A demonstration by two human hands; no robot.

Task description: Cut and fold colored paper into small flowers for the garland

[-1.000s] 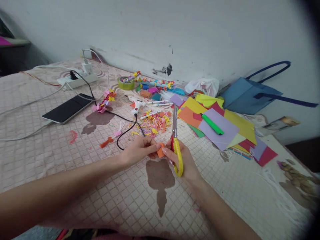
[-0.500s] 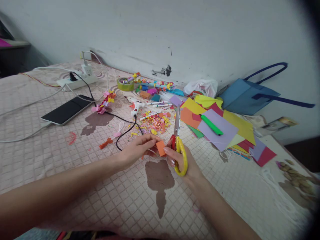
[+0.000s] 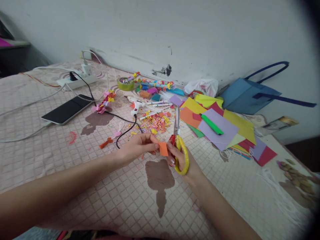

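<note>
Between thumb and fingers, my left hand (image 3: pixel 143 144) pinches a small orange piece of paper (image 3: pixel 163 149) by its left edge. My right hand (image 3: pixel 183 160) is closed around a pair of scissors (image 3: pixel 177 125) with yellow and red handles, blades together and pointing away from me. The right fingertips are close beside the paper's right edge; whether they touch it I cannot tell. Just beyond the hands lies a heap of tiny coloured paper scraps (image 3: pixel 157 124). An orange paper cutout (image 3: pixel 106 143) rests left of my left hand.
A white glue gun (image 3: pixel 136 106) with a black cord lies behind the hands. To the right are coloured paper sheets (image 3: pixel 217 133) with a green marker (image 3: pixel 212 124) on top, and a blue bag (image 3: pixel 250 95). A tablet (image 3: pixel 67 110) and a power strip (image 3: pixel 76 80) are at left.
The orange paper has turned and shifted slightly right, now pinched by my left thumb. My right fingers have drawn back from its face. The scissors stay in my right hand.
</note>
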